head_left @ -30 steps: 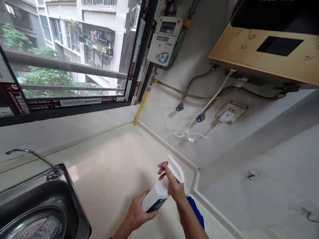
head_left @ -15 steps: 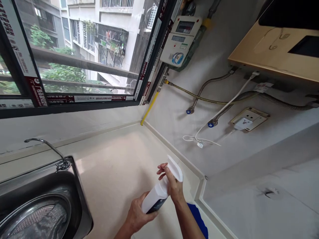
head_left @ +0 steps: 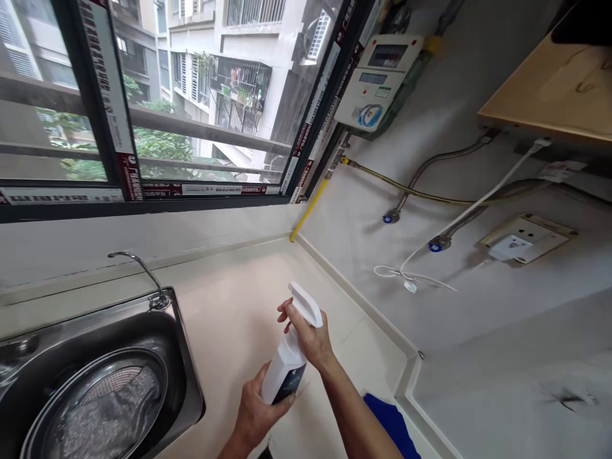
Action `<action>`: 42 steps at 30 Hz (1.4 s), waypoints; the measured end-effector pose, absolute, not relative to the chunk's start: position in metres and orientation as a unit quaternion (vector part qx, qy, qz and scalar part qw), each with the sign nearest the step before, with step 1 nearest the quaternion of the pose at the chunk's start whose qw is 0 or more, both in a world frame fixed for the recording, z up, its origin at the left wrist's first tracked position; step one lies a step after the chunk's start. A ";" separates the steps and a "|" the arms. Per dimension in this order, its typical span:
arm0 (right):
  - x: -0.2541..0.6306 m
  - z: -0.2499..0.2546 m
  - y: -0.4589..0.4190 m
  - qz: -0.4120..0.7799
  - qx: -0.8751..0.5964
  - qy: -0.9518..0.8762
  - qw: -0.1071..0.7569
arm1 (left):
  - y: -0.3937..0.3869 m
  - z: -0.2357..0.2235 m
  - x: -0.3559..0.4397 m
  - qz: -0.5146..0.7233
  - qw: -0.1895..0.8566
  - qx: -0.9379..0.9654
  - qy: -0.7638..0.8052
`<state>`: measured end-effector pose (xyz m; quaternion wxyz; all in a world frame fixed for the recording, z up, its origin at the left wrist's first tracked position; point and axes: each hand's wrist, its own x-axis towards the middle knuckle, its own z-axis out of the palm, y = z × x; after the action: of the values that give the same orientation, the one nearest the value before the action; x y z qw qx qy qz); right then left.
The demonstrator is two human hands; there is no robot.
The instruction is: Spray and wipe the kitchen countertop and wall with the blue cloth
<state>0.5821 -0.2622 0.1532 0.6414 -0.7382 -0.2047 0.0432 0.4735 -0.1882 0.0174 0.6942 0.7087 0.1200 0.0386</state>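
The left hand (head_left: pixel 258 408) is wrapped around the body of a smooth, light-looking plastic spray bottle (head_left: pixel 283 373), and its trigger head (head_left: pixel 306 305) is clasped by the right hand (head_left: pixel 308 338).

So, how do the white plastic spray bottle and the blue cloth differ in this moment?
The white plastic spray bottle is rigid and held up, gripped by the left hand and right hand; the blue cloth lies soft and untouched on the cream countertop. The bottle carries a dark label; the cloth looks plain. Both are right of the steel sink.
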 end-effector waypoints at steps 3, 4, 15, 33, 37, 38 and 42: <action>0.585 0.150 -0.247 0.022 -0.760 -0.200 0.618 | -0.172 0.017 0.472 0.051 0.689 0.712 0.127; 0.585 0.149 -0.244 0.012 -0.761 -0.190 0.621 | -0.167 0.017 0.473 0.054 0.687 0.713 0.126; 0.588 0.151 -0.294 -0.059 -0.742 -0.093 0.661 | -0.199 0.026 0.490 -0.009 0.702 0.711 0.046; 0.521 0.126 -0.452 -0.149 -0.740 0.064 0.652 | -0.318 0.002 0.472 -0.209 0.660 0.715 -0.095; 0.481 0.114 -0.475 -0.144 -0.764 0.098 0.621 | -0.342 -0.016 0.441 -0.260 0.646 0.709 -0.108; 0.473 0.112 -0.479 -0.137 -0.771 0.102 0.613 | -0.347 -0.020 0.434 -0.270 0.643 0.708 -0.111; 0.449 0.102 -0.486 -0.085 -0.775 0.085 0.621 | -0.356 -0.034 0.414 -0.296 0.627 0.709 -0.131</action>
<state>0.4487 -0.4862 0.1016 0.6210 -0.7745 0.0854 -0.0851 0.4139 -0.3565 -0.0338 0.6271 0.7086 -0.1307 -0.2961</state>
